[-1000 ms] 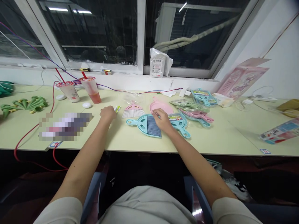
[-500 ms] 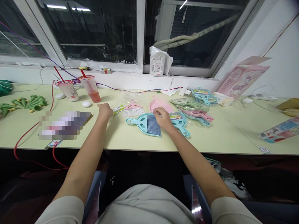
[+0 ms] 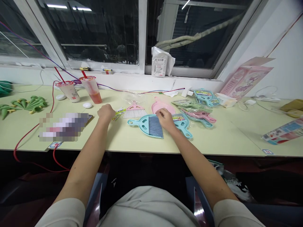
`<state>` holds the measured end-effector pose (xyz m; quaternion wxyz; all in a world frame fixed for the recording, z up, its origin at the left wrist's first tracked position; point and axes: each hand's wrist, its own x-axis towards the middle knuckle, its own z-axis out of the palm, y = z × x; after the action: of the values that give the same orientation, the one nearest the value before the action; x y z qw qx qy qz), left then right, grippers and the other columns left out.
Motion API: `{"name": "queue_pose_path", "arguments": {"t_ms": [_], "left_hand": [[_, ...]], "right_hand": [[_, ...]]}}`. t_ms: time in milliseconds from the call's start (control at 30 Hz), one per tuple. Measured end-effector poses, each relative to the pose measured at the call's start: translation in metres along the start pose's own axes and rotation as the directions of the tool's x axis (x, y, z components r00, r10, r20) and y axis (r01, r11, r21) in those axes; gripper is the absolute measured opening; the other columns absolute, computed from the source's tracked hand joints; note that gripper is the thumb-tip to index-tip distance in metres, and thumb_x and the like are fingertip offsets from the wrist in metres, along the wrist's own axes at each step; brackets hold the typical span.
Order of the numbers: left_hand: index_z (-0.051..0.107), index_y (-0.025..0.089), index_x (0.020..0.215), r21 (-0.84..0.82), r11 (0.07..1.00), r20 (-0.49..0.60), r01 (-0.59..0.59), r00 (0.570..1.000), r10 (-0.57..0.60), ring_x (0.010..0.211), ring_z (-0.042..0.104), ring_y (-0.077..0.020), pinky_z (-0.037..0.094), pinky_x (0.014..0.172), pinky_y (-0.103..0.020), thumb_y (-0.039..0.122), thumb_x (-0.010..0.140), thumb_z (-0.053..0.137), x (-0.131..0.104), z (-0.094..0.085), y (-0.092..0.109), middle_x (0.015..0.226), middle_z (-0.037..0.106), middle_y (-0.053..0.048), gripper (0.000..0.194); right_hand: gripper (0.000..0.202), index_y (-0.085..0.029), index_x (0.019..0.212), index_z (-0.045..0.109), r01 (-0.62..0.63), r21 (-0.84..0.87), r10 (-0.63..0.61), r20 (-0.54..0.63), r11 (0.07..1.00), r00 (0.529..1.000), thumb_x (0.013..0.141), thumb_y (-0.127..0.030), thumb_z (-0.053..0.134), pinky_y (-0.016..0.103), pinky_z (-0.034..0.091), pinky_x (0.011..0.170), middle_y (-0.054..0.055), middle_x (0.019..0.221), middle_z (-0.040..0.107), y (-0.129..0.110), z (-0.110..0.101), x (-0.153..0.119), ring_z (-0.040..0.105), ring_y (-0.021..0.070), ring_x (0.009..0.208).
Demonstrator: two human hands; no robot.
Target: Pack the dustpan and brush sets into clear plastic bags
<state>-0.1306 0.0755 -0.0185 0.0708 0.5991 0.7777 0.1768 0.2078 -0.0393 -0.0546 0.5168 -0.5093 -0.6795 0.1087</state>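
My left hand is curled on the table, knuckles up, its fingertips hidden. Beside it lies a green and yellow printed label. My right hand has its fingers bent together at the bristle end of a light-blue hand brush; anything in the fingers is too small to see. Partly behind that hand is a light-blue dustpan with a label. A pink hand brush with white bristles lies between my hands, farther back. The pink dustpan lies just behind my right hand.
Bagged brush-and-dustpan sets are piled to the right, with another blue set behind. Two drink cups with straws stand at the left. A red cable hangs over the front edge. A pink box leans by the wall.
My left hand has turned slightly and its thumb tip is less visible. The label beside it has shifted slightly. My right hand has barely moved.
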Motion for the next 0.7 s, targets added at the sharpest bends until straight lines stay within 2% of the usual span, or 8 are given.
{"name": "queue_pose_path", "arguments": {"t_ms": [100, 200, 267, 333, 400, 500, 633, 700], "left_hand": [[0.066, 0.017, 0.082, -0.347, 0.929, -0.041, -0.130, 0.991, 0.124, 0.086, 0.069, -0.0298, 0.056, 0.078, -0.041, 0.031, 0.075, 0.076, -0.003, -0.009, 0.006, 0.089, 0.073, -0.015, 0.018], [0.062, 0.018, 0.083, -0.764, 0.617, -0.041, -0.190, 0.968, 0.248, 0.067, 0.063, -0.0179, 0.054, 0.063, -0.031, 0.034, 0.075, 0.076, -0.012, -0.012, 0.019, 0.078, 0.067, -0.006, 0.023], [0.061, 0.019, 0.087, -0.899, 0.402, -0.026, -0.176, 0.936, 0.351, 0.066, 0.062, -0.0148, 0.052, 0.059, -0.027, 0.032, 0.069, 0.080, -0.024, -0.007, 0.032, 0.080, 0.067, -0.003, 0.029], [0.062, 0.020, 0.088, -0.939, 0.295, -0.028, -0.177, 0.894, 0.447, 0.065, 0.060, -0.0131, 0.050, 0.057, -0.025, 0.029, 0.065, 0.083, -0.041, 0.002, 0.048, 0.080, 0.066, 0.000, 0.033], [0.066, 0.019, 0.085, -0.939, 0.291, -0.001, -0.183, 0.848, 0.530, 0.063, 0.058, -0.0123, 0.047, 0.056, -0.025, 0.032, 0.066, 0.084, -0.062, 0.013, 0.064, 0.079, 0.067, -0.001, 0.029], [0.075, 0.017, 0.086, -0.914, 0.318, 0.043, -0.250, 0.722, 0.691, 0.077, 0.066, -0.0171, 0.053, 0.068, -0.030, 0.038, 0.071, 0.084, -0.092, 0.027, 0.082, 0.088, 0.073, -0.005, 0.027], [0.079, 0.017, 0.100, -0.897, 0.340, 0.141, -0.281, 0.548, 0.824, 0.084, 0.070, -0.0215, 0.055, 0.078, -0.035, 0.045, 0.078, 0.081, -0.110, 0.034, 0.089, 0.091, 0.077, -0.008, 0.036], [0.079, 0.018, 0.102, -0.863, 0.353, 0.118, -0.361, 0.535, 0.836, 0.089, 0.070, -0.0230, 0.055, 0.082, -0.037, 0.046, 0.084, 0.075, -0.109, 0.033, 0.086, 0.096, 0.078, -0.009, 0.033]], "right_hand": [[0.015, -0.022, 0.084, 0.063, -0.089, 0.129, 0.091, -0.006, 0.988, 0.996, 0.093, -0.031, 0.054, 0.036, 0.052, 0.083, 0.004, 0.088, 0.069, 0.001, 0.001, 0.002, 0.068, 0.0208, 0.085], [0.016, -0.022, 0.087, 0.062, -0.261, 0.351, 0.252, 0.071, 0.899, 0.965, 0.091, -0.038, 0.060, 0.030, 0.050, 0.063, 0.002, 0.085, 0.069, 0.001, 0.003, 0.005, 0.070, 0.0188, 0.073], [0.019, -0.022, 0.092, 0.060, -0.368, 0.475, 0.338, 0.151, 0.799, 0.929, 0.089, -0.040, 0.065, 0.027, 0.045, 0.052, 0.003, 0.085, 0.070, 0.000, 0.003, 0.007, 0.071, 0.0193, 0.068], [0.026, -0.023, 0.099, 0.058, -0.455, 0.565, 0.388, 0.243, 0.689, 0.889, 0.087, -0.043, 0.071, 0.026, 0.046, 0.049, 0.005, 0.086, 0.073, -0.004, 0.002, 0.007, 0.074, 0.0212, 0.070], [0.036, -0.024, 0.107, 0.056, -0.514, 0.624, 0.393, 0.335, 0.589, 0.857, 0.085, -0.045, 0.077, 0.028, 0.053, 0.054, 0.006, 0.089, 0.076, -0.010, 0.000, 0.006, 0.076, 0.0229, 0.074], [0.044, -0.024, 0.110, 0.056, -0.530, 0.674, 0.340, 0.407, 0.514, 0.848, 0.082, -0.046, 0.081, 0.032, 0.060, 0.061, 0.006, 0.095, 0.077, -0.017, -0.002, 0.002, 0.076, 0.0222, 0.078], [0.048, -0.025, 0.112, 0.058, -0.472, 0.634, 0.327, 0.341, 0.612, 0.881, 0.075, -0.040, 0.084, 0.030, 0.057, 0.055, 0.000, 0.088, 0.073, -0.010, 0.000, -0.001, 0.071, 0.0192, 0.069], [0.052, -0.024, 0.121, 0.058, -0.465, 0.539, 0.378, 0.272, 0.702, 0.885, 0.075, -0.035, 0.081, 0.028, 0.052, 0.051, -0.003, 0.081, 0.071, 0.000, 0.003, 0.000, 0.067, 0.0176, 0.062]]}}
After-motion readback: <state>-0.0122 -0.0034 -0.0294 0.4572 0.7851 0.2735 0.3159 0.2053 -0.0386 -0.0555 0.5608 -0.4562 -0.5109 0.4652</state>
